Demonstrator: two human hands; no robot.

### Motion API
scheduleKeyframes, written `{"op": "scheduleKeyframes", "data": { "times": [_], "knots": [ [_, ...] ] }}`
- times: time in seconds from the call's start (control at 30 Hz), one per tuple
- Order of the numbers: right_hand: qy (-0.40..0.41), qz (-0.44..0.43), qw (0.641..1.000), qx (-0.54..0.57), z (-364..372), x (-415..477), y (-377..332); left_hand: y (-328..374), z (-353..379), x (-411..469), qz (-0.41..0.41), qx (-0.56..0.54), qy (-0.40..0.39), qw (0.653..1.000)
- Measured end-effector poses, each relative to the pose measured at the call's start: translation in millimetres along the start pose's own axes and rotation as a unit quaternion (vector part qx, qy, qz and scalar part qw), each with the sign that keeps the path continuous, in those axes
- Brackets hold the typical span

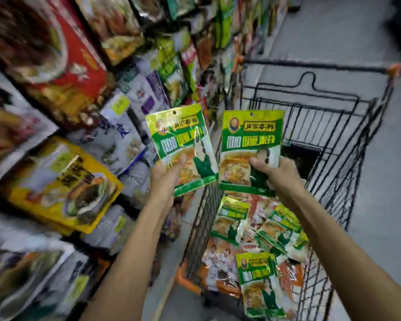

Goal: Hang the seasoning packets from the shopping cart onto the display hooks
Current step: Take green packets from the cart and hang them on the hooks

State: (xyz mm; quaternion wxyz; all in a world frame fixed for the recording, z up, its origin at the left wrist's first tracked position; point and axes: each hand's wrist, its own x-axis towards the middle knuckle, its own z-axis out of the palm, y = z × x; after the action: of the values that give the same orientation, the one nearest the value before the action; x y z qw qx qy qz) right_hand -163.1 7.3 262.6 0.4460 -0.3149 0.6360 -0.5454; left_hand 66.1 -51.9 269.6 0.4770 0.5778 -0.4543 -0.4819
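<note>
Left hand gripping packet, near-upright, hang-hole up

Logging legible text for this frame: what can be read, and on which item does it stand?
"咖喱粉": big white characters on the right packet, gripped by the right hand.
"肖家香料": yellow banner above them; the second character is uncertain.
The left packet, held by the left hand: same print, smeared.
The cart packets and shelf packets: too blurred to read.

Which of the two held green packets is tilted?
The packet in the left hand: its top leans toward the shelves; the other packet, in the right hand, stands nearly straight.
</note>
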Motion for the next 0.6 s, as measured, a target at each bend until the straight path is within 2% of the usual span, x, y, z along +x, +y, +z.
{"op": "scheduleKeyframes", "data": {
  "times": [0.13,0.23,0.4,0.6],
  "knots": [
    [-0.114,-0.084,0.990,0.011,45,-22,-79,86,-70,-41,0.126,-0.009,0.072,0.989],
    [-0.203,-0.151,0.967,0.009,83,-47,-135,143,-125,-78,0.201,-0.016,0.137,0.970],
    [-0.331,-0.237,0.913,0.026,154,-101,-209,210,-210,-144,0.268,0.014,0.243,0.932],
    [-0.474,-0.296,0.826,0.073,261,-184,-262,267,-309,-228,0.313,0.072,0.371,0.872]
  ]
}}
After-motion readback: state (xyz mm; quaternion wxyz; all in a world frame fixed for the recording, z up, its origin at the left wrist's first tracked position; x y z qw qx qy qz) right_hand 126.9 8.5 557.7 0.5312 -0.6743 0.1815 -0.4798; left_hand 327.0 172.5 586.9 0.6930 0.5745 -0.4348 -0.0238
